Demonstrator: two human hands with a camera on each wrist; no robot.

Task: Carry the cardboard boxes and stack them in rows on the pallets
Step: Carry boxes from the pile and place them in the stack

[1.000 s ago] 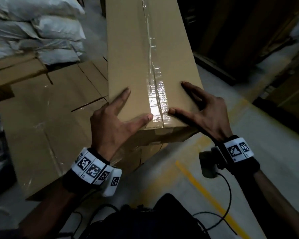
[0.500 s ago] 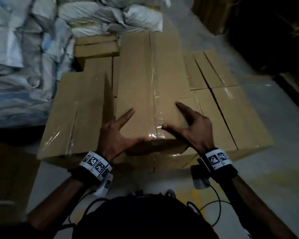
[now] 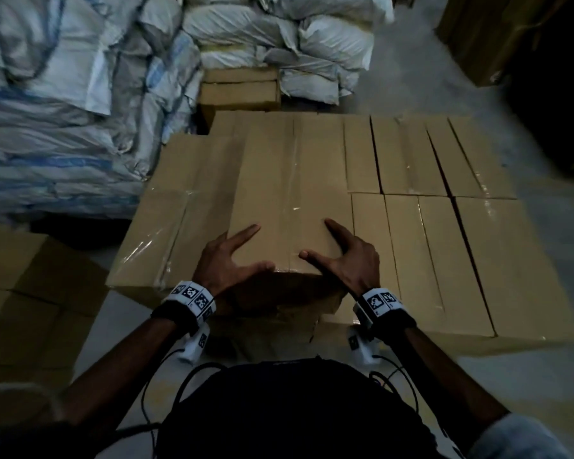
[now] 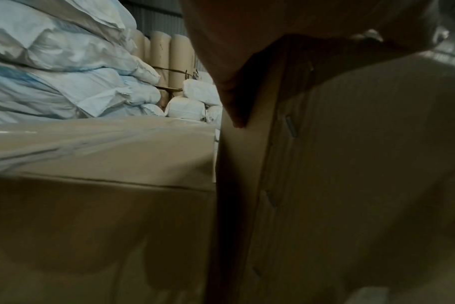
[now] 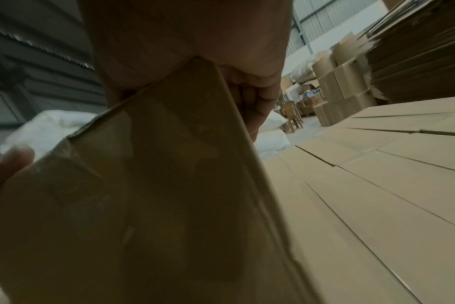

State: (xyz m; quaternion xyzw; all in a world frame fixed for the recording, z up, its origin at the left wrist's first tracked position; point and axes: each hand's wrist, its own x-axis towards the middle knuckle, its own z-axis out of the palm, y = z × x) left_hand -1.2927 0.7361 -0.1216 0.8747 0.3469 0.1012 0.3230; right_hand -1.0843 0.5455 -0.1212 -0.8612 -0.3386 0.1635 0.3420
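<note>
Held box (image 3: 289,207): long plain brown carton, clear tape along its top seam, lying lengthwise over the stacked boxes (image 3: 444,246), near end overhanging toward the person.
Left hand (image 3: 226,260): grasps the near left corner, thumb on the front top edge, fingers spread on top.
Right hand (image 3: 348,260): grasps the near right corner likewise.
Stack: 2 rows of taped cartons, edges touching.
Sacks (image 3: 63,104): white, probably woven, piled behind.

Black wristbands (image 3: 176,314) carrying white square-coded tags (image 3: 380,301), black cables (image 3: 186,376) trailing, dark top (blurred)
</note>
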